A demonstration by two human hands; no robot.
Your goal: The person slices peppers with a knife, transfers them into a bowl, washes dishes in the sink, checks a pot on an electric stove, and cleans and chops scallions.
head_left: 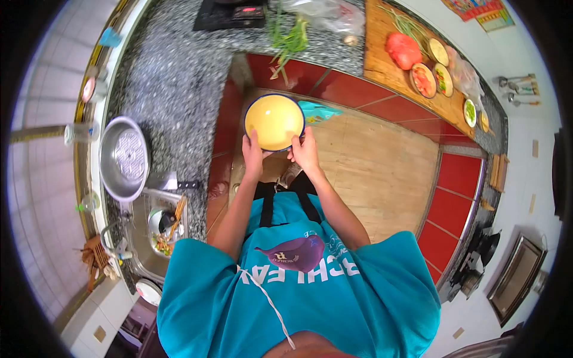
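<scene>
there's a metal basin point(122, 186) on the speckled grey surface point(179, 71), with a cleaver point(164, 180) lying between it and the sink point(142, 253). spring onions point(290, 40) trail over the edge, near a clear plastic bag point(331, 17). over on the wooden board point(377, 53), i see a big pinkish-red lump point(403, 51) beside small bowls of chopped food point(423, 82). kitchen utensils point(518, 85) hang on the wall, and a turquoise bag point(319, 111) lies on the floor point(376, 161).

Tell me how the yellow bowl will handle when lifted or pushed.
The bowl is likely stiff: its rim looks evenly round between left hand and right hand. Its gloss suggests it may be slippery. Being round, it could roll if set on edge.
</scene>
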